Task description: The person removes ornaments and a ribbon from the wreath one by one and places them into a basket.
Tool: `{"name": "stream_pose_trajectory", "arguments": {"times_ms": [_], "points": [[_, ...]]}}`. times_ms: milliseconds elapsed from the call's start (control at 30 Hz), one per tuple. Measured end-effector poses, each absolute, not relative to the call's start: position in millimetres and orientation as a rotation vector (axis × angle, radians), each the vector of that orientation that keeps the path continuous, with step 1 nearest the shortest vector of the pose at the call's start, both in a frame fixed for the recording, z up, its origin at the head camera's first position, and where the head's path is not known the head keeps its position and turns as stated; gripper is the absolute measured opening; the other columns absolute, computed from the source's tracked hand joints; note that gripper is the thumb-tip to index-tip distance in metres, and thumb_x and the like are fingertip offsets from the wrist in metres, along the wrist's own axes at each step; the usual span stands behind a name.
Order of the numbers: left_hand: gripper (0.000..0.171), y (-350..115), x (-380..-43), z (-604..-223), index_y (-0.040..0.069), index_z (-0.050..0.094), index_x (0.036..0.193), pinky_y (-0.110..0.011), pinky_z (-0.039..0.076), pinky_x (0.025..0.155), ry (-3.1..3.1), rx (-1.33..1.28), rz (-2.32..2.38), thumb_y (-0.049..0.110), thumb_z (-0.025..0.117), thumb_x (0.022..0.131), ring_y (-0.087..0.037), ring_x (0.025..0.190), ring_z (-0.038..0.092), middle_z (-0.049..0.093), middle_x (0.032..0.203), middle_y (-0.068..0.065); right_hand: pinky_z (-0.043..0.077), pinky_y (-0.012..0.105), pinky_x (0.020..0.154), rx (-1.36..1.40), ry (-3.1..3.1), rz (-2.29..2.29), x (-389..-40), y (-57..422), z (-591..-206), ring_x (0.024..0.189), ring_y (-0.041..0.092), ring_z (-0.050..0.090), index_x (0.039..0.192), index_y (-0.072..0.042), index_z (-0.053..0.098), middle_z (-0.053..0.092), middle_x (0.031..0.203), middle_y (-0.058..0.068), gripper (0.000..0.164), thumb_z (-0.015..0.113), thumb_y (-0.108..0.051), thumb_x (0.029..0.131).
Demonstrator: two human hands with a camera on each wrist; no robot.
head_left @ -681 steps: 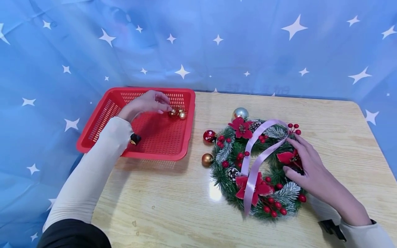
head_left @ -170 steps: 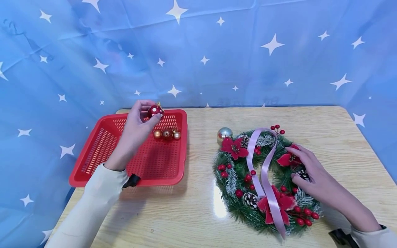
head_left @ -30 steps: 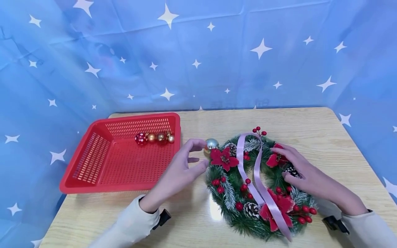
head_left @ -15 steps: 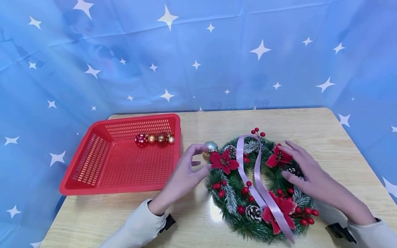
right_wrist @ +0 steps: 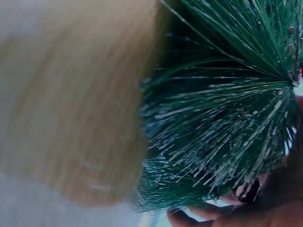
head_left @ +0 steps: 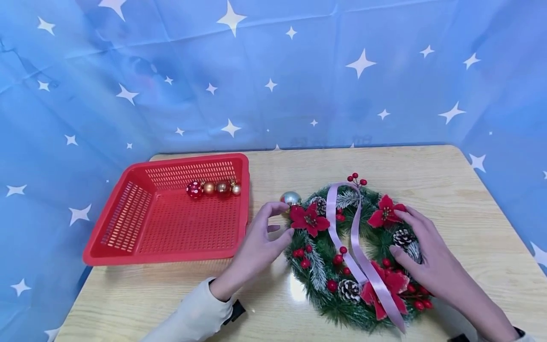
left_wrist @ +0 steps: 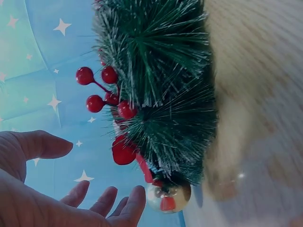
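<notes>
A green wreath (head_left: 333,308) lies on the table, with red poinsettias, red berries, frosted pine cones and a lilac ribbon (head_left: 363,266) across it. At its upper left edge sits a silvery bauble (head_left: 290,197), its gold cap side showing in the left wrist view. My left hand (head_left: 260,237) hovers at that edge, thumb and fingers spread apart and holding nothing. One fingertip is right beside the bauble (left_wrist: 169,195). My right hand (head_left: 431,256) rests over the wreath's right side, fingertips at a red poinsettia (head_left: 385,212) and thumb below a pine cone (head_left: 402,237).
A red plastic basket (head_left: 183,259) stands at the left of the table (head_left: 273,313). Inside, near its back right corner, are a dotted red bauble (head_left: 194,189), a gold one (head_left: 209,188), a brown one (head_left: 222,188) and a small pale one (head_left: 236,189). A blue starred cloth (head_left: 273,61) hangs behind.
The dotted red and gold baubles went from the table into the basket. My left hand left the basket for the wreath, edging right lately. My right hand shifted slightly down over the wreath.
</notes>
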State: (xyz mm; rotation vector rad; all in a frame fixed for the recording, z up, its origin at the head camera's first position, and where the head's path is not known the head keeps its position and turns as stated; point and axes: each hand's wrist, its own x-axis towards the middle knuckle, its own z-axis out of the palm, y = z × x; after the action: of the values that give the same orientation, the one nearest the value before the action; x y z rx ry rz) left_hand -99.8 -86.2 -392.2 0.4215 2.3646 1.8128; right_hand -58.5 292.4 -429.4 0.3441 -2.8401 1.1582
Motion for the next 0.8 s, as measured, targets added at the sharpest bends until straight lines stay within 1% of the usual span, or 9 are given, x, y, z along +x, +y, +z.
{"name": "stream_pose_trajectory", "arguments": {"times_ms": [167,333,433,633,700,800], "points": [[0.054,-84,-98,-399,0.003,0.05,0.15,-0.057,0.05,0.112,2.359,0.382,1.815,0.01,0.072,0.101,-0.042,0.137,0.055,0.053,0.151,-0.017,0.022,0.094,0.102,0.365,-2.827,1.183,-61,294,-433,0.155,0.057,0.022,0.174,-0.015,0.026,0.023,0.174,0.025,0.088,0.074,-0.016,0.1],[0.062,-85,-95,-403,0.007,0.045,0.156,-0.059,0.05,0.111,2.347,0.317,1.799,0.012,0.073,0.101,-0.047,0.136,0.055,0.046,0.157,-0.02,0.027,0.092,0.1,0.388,-2.817,1.175,-63,295,-435,0.154,0.055,0.026,0.172,-0.014,0.03,0.026,0.174,0.022,0.09,0.072,-0.003,0.093],[0.064,-86,-94,-406,0.008,0.043,0.157,-0.06,0.049,0.111,2.35,0.289,1.799,0.015,0.073,0.101,-0.048,0.137,0.053,0.043,0.158,-0.021,0.031,0.091,0.099,0.413,-2.819,1.17,-65,296,-434,0.152,0.054,0.029,0.171,-0.015,0.033,0.028,0.173,0.02,0.092,0.072,0.001,0.089],[0.069,-87,-93,-410,0.01,0.04,0.16,-0.057,0.047,0.111,2.41,0.27,1.754,0.018,0.073,0.099,-0.041,0.139,0.048,0.04,0.161,-0.016,0.039,0.086,0.09,0.439,-2.861,1.125,-67,299,-432,0.15,0.054,0.032,0.169,-0.016,0.038,0.028,0.173,0.02,0.091,0.073,0.002,0.087],[0.069,-87,-94,-412,0.012,0.041,0.16,-0.057,0.047,0.11,2.417,0.265,1.744,0.019,0.073,0.099,-0.041,0.137,0.049,0.04,0.161,-0.016,0.04,0.085,0.088,0.453,-2.872,1.106,-68,300,-433,0.15,0.055,0.032,0.168,-0.017,0.04,0.028,0.173,0.02,0.089,0.074,0.001,0.087],[0.069,-88,-94,-415,0.012,0.041,0.159,-0.058,0.047,0.11,2.414,0.275,1.747,0.02,0.073,0.098,-0.042,0.137,0.048,0.039,0.16,-0.016,0.039,0.087,0.088,0.484,-2.877,1.107,-70,303,-433,0.15,0.056,0.031,0.167,-0.018,0.041,0.028,0.173,0.02,0.088,0.075,0.0,0.088]]}}
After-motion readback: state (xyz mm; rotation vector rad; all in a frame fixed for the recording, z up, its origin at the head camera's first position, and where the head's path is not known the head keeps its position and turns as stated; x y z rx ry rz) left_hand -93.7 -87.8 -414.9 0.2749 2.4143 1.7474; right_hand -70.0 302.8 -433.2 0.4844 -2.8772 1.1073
